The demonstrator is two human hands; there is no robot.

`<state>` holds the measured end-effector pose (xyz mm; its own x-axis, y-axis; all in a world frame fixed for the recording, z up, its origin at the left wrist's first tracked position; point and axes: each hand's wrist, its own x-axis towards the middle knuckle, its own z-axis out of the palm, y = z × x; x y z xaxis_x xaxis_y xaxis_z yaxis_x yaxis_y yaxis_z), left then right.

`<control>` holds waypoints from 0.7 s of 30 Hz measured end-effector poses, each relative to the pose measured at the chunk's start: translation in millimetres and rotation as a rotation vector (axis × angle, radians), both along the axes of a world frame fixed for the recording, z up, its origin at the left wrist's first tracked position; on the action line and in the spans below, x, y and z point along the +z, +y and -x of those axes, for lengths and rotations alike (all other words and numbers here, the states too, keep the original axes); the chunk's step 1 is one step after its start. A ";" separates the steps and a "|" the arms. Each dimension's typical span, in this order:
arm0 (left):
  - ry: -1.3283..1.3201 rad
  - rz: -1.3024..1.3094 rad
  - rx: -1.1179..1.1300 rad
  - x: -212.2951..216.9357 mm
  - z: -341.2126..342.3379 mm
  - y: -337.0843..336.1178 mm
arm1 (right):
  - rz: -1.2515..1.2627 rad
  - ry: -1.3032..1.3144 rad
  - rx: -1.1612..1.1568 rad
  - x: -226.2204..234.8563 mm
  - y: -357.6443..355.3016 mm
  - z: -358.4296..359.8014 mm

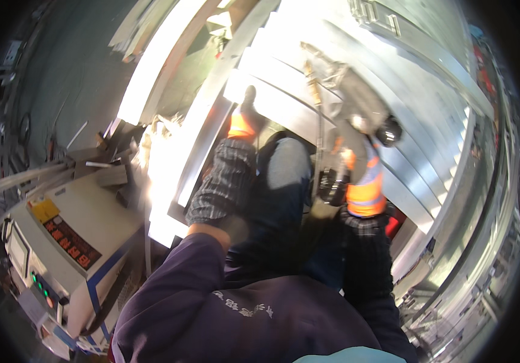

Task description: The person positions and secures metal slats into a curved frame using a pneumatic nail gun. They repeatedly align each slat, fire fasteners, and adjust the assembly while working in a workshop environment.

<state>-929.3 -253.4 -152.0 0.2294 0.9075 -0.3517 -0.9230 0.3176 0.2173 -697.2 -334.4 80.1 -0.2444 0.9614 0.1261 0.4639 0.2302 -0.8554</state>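
Note:
My right hand (356,151), in a grey glove with an orange cuff, is closed round a handheld welding gun (356,94). The gun is a grey metal body with a round black end. Its thin nozzle end (306,48) points away to the upper left, over pale metal slats (393,91). Motion blur smears the gun and my right fingers. My left hand (249,115), gloved alike, is at the slats' near left edge, with a finger stretched forward and nothing visible in it. A black ribbed part (333,186) hangs beside my right wrist.
A long bright metal frame bar (202,142) runs along my left side. At lower left stands a white machine cabinet (84,224) with lit green buttons. Offcuts (36,175) lie in a heap behind it. A metal rail (429,51) crosses the slats' far right side.

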 end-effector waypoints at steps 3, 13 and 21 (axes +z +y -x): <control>-0.047 -0.047 -0.156 -7.4 8.2 -9.4 | -0.489 -0.465 -0.113 47.5 -3.1 -75.5; -2.120 1.473 0.388 42.4 42.6 -101.2 | -0.079 0.448 -1.178 162.3 -213.0 -289.2; -2.091 1.881 0.636 29.2 -17.9 -10.4 | -0.155 0.593 -1.537 109.4 -342.6 -239.3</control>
<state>-911.4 -263.8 -122.8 0.9281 0.3398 -0.1522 0.2960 -0.9214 -0.2516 -457.9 -677.0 189.5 0.9762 0.2135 -0.0395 -0.0379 -0.0113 -0.9992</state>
